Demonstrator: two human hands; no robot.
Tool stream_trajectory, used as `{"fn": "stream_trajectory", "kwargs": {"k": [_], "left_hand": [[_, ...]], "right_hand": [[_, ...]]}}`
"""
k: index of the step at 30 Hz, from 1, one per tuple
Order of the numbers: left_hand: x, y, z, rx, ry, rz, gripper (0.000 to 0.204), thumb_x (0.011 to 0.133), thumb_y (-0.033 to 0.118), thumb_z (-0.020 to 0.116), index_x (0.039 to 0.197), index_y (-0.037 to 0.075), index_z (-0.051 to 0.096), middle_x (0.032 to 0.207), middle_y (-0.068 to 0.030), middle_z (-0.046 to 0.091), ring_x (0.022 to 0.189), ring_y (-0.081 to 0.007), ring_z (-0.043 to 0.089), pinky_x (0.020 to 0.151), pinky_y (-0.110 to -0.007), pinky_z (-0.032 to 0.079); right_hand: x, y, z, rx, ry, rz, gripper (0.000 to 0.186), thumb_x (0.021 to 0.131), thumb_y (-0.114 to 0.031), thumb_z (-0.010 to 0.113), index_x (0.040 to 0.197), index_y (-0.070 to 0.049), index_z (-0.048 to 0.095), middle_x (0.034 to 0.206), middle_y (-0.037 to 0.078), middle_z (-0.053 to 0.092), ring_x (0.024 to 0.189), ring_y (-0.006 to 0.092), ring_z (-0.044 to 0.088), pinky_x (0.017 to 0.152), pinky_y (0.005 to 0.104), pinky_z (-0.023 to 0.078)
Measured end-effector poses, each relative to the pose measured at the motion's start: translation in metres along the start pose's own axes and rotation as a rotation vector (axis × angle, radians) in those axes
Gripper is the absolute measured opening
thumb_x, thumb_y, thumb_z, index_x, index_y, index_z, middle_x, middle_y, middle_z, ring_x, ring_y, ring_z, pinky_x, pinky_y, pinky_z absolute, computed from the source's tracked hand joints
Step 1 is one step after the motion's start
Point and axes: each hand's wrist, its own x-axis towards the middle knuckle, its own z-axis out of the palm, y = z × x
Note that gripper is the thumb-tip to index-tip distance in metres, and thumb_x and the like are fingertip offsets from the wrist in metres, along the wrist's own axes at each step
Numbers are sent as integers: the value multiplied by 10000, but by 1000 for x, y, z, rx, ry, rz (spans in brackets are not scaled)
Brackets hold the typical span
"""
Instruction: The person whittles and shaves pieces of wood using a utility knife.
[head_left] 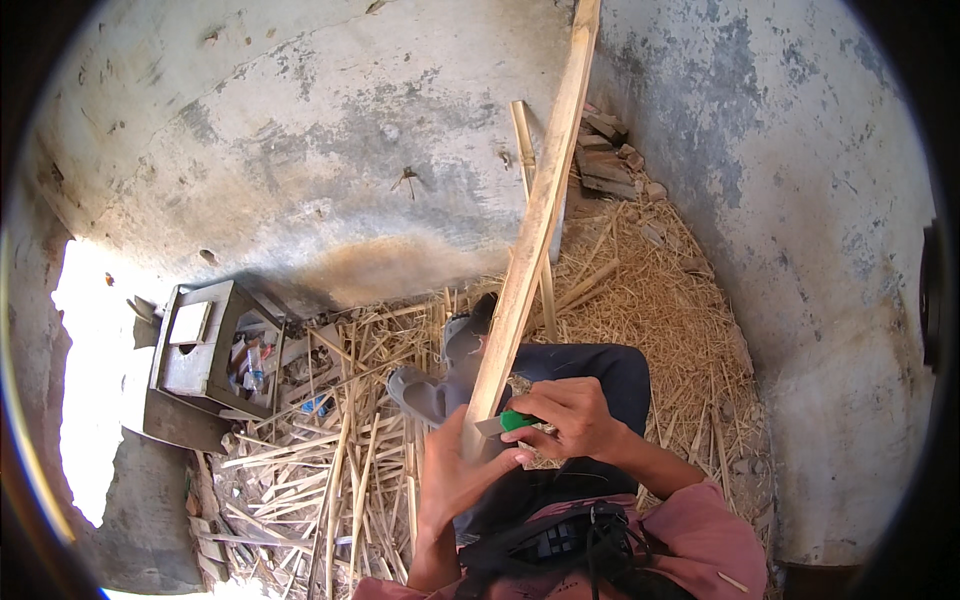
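Note:
A long, pale split-bamboo strip point(540, 215) slants up from my lap toward the corner of the walls. Around its lower end is my left hand point(455, 470), thumb stretched toward my right hand and fingers partly hidden by the wood. My right hand point(570, 415) is closed on a small green-handled blade point(515, 420). Its flat grey metal part lies against the strip near the lower end, just above my left thumb. The two hands are close together, almost touching. My bent knee point(600, 365) in dark cloth is beside the strip.
Cut strips point(300, 480) litter the floor at left, and straw-like shavings point(660, 310) are heaped at right. A grey wooden box point(200, 350) with things inside stands by the bright opening. Bricks point(605, 160) are piled in the corner, near another leaning strip point(522, 135). Grey shoes point(415, 395) show below.

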Motion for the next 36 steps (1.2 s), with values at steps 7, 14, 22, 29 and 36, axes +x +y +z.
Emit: {"fn": "stream_trajectory", "kwargs": {"k": [7, 14, 22, 29, 36], "left_hand": [[-3, 3, -1, 15, -31, -13, 480, 888, 247, 903, 1232, -18, 698, 936, -82, 774, 875, -102, 675, 791, -325, 579], [-4, 5, -4, 92, -10, 56, 626, 989, 547, 761, 1221, -31, 699, 882, -23, 734, 816, -70, 594, 716, -284, 506], [-8, 4, -8, 173, -16, 69, 347, 1002, 251, 761, 1218, -14, 700, 779, -111, 680, 736, -110, 566, 666, -332, 512], [-37, -15, -10, 235, -32, -58, 462, 980, 382, 783, 1164, -36, 718, 739, -101, 657, 739, -101, 550, 663, -353, 507], [-45, -15, -7, 393, -116, -104, 514, 896, 389, 887, 1215, 7, 759, 764, -205, 721, 713, -253, 734, 673, -400, 553]], "right_hand": [[1, 0, 0, -91, 32, -45, 308, 846, -354, 873, 943, -89, 749, 719, 22, 652, 560, 219, 652, 512, 340, 494], [-2, 1, 2, -163, 63, -47, 390, 649, -194, 785, 1036, -162, 752, 725, -6, 583, 556, 206, 612, 511, 350, 483], [-3, 1, 1, -206, 68, -53, 359, 667, -182, 777, 1025, -161, 754, 736, -10, 602, 548, 203, 600, 507, 342, 479], [22, 56, -37, -215, 445, 323, 245, 970, -257, 784, 1047, -27, 750, 762, 106, 709, 636, 219, 694, 572, 335, 521], [-22, 98, -32, 173, 514, 446, 253, 1024, -206, 721, 1111, 32, 715, 798, 42, 684, 659, 144, 664, 586, 310, 512]]}}
